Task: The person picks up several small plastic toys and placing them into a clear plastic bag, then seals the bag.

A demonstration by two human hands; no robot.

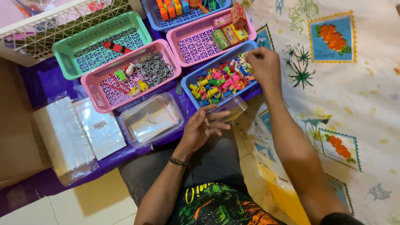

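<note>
Low in the frame, nearest the lens, the person's lap and printed shirt [216, 204] fill the bottom centre, both forearms rising from there. Just above, the left hand [200, 129] lies palm up, fingers curled around a small clear plastic bag [229, 110] whose open mouth tilts toward the blue basket [191, 79]; a few tiny pieces rest on the palm. The right hand [262, 64] reaches to the far right end of that blue basket, fingertips pinched together down among the small colourful beads [221, 81]; whether a bead sits between them I cannot tell. The bag's upper edge lies just beside the basket's near rim.

Left of the blue basket sits a pink basket [100, 98] holding metal rings [156, 66] and little toy figures, with a clear lidded box [150, 118] just below it. Farther left, a stack of clear bags [66, 137] lies at the edge of the purple sheet [41, 83]. A green basket [75, 50] and a second pink basket [191, 41] stand behind. Open room lies to the right, on the patterned cloth [354, 91].
</note>
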